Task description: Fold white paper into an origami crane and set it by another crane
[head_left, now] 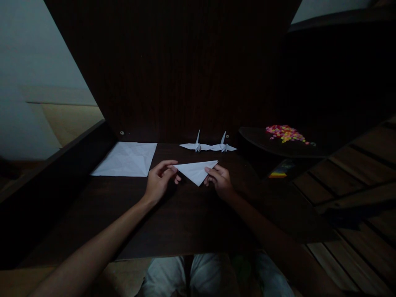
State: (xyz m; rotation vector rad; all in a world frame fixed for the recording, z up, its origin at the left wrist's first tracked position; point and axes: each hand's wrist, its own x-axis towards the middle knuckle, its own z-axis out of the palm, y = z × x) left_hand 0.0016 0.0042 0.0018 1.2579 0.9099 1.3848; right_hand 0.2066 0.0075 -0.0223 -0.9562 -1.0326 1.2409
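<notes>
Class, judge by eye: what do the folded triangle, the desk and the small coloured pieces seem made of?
Folded triangle: matte white paper, judging by its crisply creased edges.
Desk: dull dark brown, probably wood or wood-look laminate, from its faint grain.
Coloured pieces: bright, perhaps plastic; too small to tell.

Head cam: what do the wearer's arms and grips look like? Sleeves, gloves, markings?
The left grip and right grip are ungloved human hands, with no rings visible. The left forearm and right forearm are slim and bare: no sleeve, watch, bracelet or cable in view. No markings stand out, though the dim light may hide small ones.
</notes>
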